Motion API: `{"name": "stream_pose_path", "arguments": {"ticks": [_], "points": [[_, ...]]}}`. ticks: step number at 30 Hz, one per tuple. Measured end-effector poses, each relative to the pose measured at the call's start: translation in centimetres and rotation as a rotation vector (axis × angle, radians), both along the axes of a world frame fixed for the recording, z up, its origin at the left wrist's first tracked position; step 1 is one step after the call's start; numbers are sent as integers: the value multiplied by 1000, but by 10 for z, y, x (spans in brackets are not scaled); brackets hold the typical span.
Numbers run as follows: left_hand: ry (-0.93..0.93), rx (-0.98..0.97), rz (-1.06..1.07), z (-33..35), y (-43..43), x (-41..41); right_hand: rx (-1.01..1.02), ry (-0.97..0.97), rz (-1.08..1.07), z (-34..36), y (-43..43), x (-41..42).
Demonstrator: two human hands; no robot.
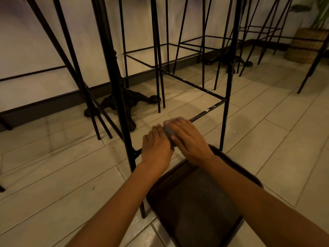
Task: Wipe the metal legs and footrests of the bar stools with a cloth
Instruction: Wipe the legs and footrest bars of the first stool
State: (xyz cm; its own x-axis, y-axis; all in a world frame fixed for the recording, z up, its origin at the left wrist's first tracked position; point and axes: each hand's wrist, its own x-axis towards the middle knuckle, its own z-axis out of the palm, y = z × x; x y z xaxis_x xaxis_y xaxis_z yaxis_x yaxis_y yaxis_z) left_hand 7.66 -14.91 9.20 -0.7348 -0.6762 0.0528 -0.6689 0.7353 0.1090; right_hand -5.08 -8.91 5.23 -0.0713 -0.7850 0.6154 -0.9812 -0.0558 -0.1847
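Pale rectangular floor tiles (267,122) fill most of what I see, running up to a dark skirting board (53,102) and a light wall (35,41) in the upper left of the frame. Just below centre, I have both hands on the front footrest bar (206,112) of the nearest bar stool (226,97). A grey cloth (169,130) is bunched on that bar between my hands. My right hand (188,139) lies over the cloth with its fingers curled down around it. My left hand (156,148) sits just beside it, fingers bent over the bar and touching the cloth's edge; how tightly it grips I cannot tell. To the right of my hands the bare bar shows pale chipped spots.

Black legs of the stool rise at centre left (122,113) and centre right. Under my forearms, at the lower centre, lies a dark square seat (195,202) with a raised rim. Behind the stool, more black stools (160,56) stand in a row toward the upper right. An ornate cast table base (128,102) sits on the floor at centre left. A woven basket (306,45) holding a green plant (318,13) stands in the upper right corner.
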Motion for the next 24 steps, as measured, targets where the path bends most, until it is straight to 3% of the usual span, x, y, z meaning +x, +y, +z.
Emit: {"name": "stream_pose_path", "arguments": {"ticks": [3,8,24], "points": [[-46,-102,-28,-7,2,8,-32,128,-37,-8,-8,3],[9,-101,22,-6,7,-5,-67,203,-48,-19,-14,-9],[82,-137,-76,0,11,-32,-193,-93,-86,-8,-5,-19]]}}
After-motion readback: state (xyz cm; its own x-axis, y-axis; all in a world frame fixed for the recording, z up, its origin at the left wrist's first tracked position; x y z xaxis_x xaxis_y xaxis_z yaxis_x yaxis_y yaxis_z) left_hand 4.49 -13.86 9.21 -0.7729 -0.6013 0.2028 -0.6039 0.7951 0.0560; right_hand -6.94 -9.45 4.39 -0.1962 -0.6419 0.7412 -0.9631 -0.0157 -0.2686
